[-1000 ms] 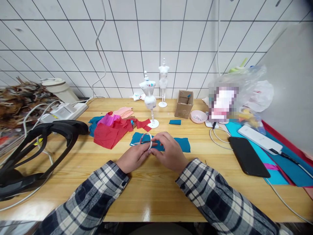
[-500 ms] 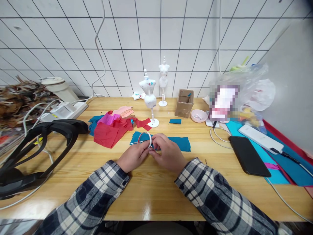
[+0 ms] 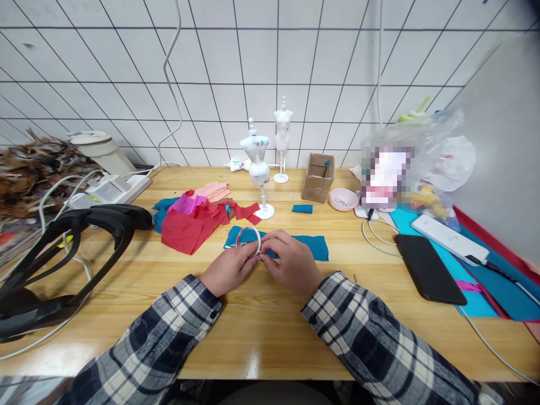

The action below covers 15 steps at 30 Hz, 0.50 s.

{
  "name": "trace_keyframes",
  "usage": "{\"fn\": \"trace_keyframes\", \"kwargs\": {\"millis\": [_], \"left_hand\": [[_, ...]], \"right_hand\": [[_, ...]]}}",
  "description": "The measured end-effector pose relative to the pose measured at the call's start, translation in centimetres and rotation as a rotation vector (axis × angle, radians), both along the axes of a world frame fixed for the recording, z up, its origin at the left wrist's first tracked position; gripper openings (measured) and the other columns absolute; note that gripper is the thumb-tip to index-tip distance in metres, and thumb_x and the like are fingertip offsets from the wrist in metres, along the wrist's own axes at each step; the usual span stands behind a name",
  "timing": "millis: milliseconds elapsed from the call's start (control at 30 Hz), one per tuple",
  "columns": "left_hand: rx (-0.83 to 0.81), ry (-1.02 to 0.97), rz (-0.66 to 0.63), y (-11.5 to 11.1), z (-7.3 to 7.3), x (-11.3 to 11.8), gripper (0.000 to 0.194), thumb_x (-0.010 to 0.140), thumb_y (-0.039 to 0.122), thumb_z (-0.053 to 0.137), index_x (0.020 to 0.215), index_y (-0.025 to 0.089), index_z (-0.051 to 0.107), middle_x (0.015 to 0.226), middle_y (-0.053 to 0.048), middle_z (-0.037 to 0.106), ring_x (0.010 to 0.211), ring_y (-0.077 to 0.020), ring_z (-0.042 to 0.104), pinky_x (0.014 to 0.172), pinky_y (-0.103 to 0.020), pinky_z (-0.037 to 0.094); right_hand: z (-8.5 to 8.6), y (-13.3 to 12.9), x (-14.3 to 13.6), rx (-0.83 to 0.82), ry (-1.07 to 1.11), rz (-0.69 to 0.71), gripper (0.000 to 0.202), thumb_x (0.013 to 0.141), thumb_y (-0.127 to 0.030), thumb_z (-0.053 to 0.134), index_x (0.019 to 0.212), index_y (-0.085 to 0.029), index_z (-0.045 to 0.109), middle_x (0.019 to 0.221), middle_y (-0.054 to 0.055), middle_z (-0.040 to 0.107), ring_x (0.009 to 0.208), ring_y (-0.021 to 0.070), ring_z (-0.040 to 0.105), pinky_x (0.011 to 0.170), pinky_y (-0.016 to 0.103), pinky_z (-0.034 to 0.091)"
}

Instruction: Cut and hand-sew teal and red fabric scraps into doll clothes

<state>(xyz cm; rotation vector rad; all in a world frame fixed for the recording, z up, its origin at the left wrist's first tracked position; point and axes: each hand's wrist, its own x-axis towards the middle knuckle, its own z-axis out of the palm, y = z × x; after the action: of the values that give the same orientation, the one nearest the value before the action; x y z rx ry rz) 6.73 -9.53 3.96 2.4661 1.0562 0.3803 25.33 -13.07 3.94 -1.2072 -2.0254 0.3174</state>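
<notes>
My left hand [image 3: 231, 269] is closed on a thin white ring [image 3: 259, 241] that looks like a narrow roll of tape, held upright. My right hand [image 3: 292, 265] has its fingertips pinched right by the left ones; whatever lies in that pinch is too small and hidden to make out. Behind both hands lies a strip of teal cloth [image 3: 314, 246] flat on the table, partly covered by them. Some small metallic thing seems to show through the ring, on the cloth's left part.
Red cloth scraps [image 3: 185, 232] lie at left in a pile. Behind stand two white mini dress forms [image 3: 259, 163], a cardboard box [image 3: 317, 179] and a pink bowl [image 3: 343, 200]. A black phone [image 3: 430, 269] is at right, a black headset [image 3: 105, 264] at left.
My right fingertips have shifted slightly, and the ring has tilted or moved a little to the left. All else stays put.
</notes>
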Motion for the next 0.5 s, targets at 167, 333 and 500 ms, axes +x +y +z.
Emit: {"fn": "trace_keyframes", "kwargs": {"millis": [167, 333, 500], "left_hand": [[0.042, -0.013, -0.046, 0.0, 0.2, 0.1, 0.026, 0.098, 0.031, 0.036, 0.096, 0.019, 0.059, 0.089, -0.006, 0.066, 0.084, -0.0192, 0.061, 0.074, -0.029, 0.045], [0.219, -0.028, -0.014, 0.4, 0.9, -0.5, 0.029, 0.098, 0.029, 0.036, 0.097, 0.018, 0.062, 0.084, -0.006, 0.064, 0.085, -0.0208, 0.056, 0.083, -0.034, 0.042], [0.324, 0.046, 0.059, 0.9, 1.5, -1.5, 0.028, 0.097, 0.030, 0.037, 0.092, 0.017, 0.062, 0.080, -0.005, 0.064, 0.079, -0.0207, 0.055, 0.081, -0.035, 0.040]], "right_hand": [[0.2, 0.1, 0.1, -0.015, 0.005, -0.042, 0.004, 0.082, -0.018, 0.055, 0.083, -0.022, 0.054, 0.099, 0.002, 0.063, 0.076, 0.0138, 0.058, 0.064, 0.024, 0.043], [0.2, 1.1, 1.4, -0.021, 0.170, -0.221, 0.002, 0.085, -0.020, 0.050, 0.085, -0.022, 0.051, 0.091, 0.003, 0.057, 0.067, 0.0142, 0.053, 0.063, 0.027, 0.043], [0.0, 2.4, 3.1, -0.005, 0.304, -0.377, 0.003, 0.083, -0.019, 0.048, 0.083, -0.021, 0.048, 0.089, 0.002, 0.054, 0.060, 0.0129, 0.048, 0.061, 0.028, 0.043]]}}
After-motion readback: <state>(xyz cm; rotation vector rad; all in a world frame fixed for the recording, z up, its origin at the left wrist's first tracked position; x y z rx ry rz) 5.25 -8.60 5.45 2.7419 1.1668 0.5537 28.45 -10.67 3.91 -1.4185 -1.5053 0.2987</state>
